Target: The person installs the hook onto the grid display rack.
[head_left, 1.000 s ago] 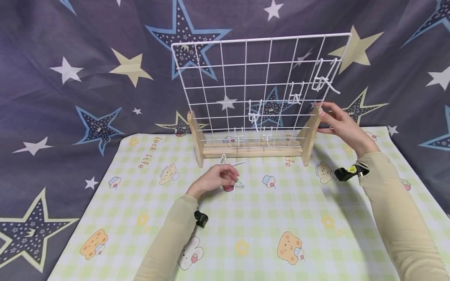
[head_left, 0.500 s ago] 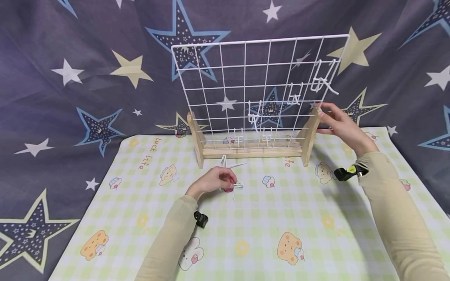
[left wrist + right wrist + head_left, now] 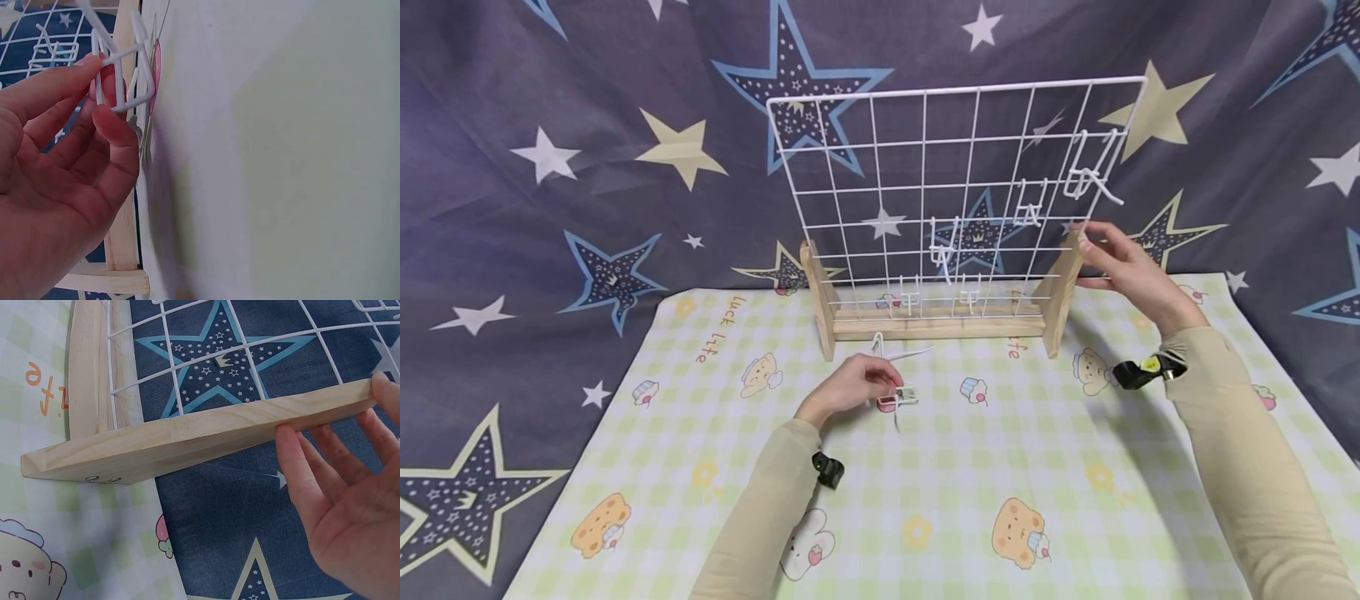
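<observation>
Dark star-printed cloth [image 3: 625, 67] behind; from my station I see a white bent-wire hook [image 3: 120, 84] pinched in the left hand [image 3: 853, 382], the right hand [image 3: 1131, 271] gripping a pale wooden upright [image 3: 1060, 300], and judge that a slack pinch could let the hook twist and drop.

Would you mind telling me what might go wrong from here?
The left hand pinches a white hook by its thin wire, so it might slip or twist. The loose hook just beyond that hand could get snagged or nudged. The right hand touches the wooden side post; a push there might shift the rack.
</observation>
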`<state>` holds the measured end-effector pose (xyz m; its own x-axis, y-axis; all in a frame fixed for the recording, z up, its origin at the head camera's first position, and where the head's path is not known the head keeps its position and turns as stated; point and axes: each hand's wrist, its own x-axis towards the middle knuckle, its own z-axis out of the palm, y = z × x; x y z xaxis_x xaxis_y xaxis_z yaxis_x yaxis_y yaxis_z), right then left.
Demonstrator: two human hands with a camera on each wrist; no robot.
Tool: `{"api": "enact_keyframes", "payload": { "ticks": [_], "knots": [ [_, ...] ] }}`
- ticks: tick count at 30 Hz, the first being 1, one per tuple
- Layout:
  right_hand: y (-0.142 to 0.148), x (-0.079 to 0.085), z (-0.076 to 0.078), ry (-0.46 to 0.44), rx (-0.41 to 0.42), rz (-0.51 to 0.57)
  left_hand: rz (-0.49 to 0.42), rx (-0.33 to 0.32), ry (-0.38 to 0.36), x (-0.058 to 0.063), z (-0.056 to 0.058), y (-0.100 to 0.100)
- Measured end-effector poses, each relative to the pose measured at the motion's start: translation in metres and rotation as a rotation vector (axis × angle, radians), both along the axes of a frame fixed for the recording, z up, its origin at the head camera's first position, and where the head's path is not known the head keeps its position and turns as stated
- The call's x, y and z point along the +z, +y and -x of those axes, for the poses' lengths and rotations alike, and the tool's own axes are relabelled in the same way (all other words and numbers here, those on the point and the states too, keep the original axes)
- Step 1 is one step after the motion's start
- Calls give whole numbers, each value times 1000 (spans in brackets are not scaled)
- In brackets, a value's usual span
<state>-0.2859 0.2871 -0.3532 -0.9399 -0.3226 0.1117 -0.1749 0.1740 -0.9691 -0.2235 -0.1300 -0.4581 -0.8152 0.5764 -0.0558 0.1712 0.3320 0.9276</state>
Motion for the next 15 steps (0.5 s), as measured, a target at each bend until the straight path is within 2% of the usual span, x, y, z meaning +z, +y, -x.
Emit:
{"api": "enact_keyframes", "payload": {
  "ticks": [10,15],
  "knots": [
    [0,0,0,-7,-3,-7,-51,-1,-33,3,1,1],
    [0,0,0,-6,-10,-22,-36,2,37,5,3,3]
  ]
}}
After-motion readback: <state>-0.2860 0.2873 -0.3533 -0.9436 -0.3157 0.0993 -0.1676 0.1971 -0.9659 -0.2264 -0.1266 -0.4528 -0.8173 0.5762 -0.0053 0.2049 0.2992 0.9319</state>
